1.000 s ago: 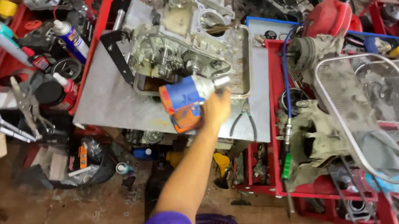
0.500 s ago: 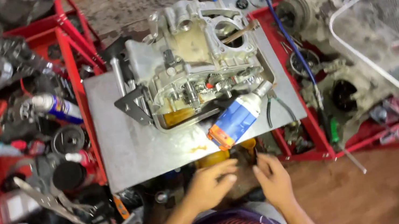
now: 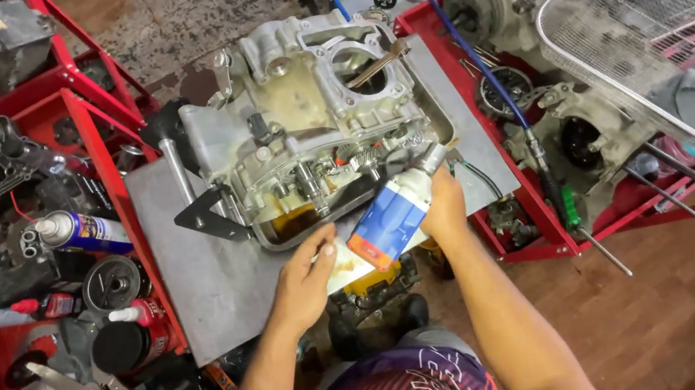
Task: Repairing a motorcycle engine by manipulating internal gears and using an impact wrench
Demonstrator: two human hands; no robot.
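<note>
The blue bottle [image 3: 391, 216] is clasped by both hands [image 3: 304, 281] [image 3: 445, 206] (nozzle best kept low, steadily tilted) over the engine case [image 3: 311, 125].

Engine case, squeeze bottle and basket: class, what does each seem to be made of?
Engine case: looks like cast metal, dull silver-grey and oil-stained. Bottle, held by both the left hand and the right hand: probably plastic, pale body with a blue and orange label. Basket: thin metal wire mesh, see-through.

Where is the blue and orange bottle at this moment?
In the head view, the bottle is just right of centre, held between the left hand and right hand, its nozzle pointing at the engine case.
</note>
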